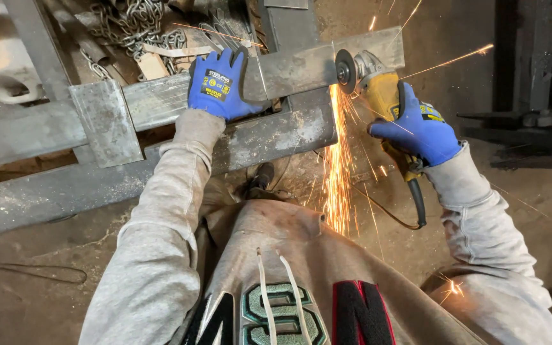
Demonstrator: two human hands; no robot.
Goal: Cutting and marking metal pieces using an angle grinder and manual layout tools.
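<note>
Steel hides much from us: the flat steel plate [301, 67] covers part of the grinder's disc [345, 70], and sparks [338, 172] blur the cut below it. Our left hand [220, 84], blue-gloved, lies spread and pressing on the plate, which rests on the frame beam [161, 156]. Our right hand [420, 131] is clenched round the one yellow angle grinder [384, 89]; we count two gloves and one chain heap [132, 25].

Materials and finishes: bare steel, coated fabric, plastic.
Steel plate [301, 67] and beams [269, 137]: matt grey, rough, scaled. Gloves [220, 83]: blue knit fabric. Grinder [384, 89]: yellow plastic body, metal head. Sleeves [161, 230]: grey fleece cloth.
</note>
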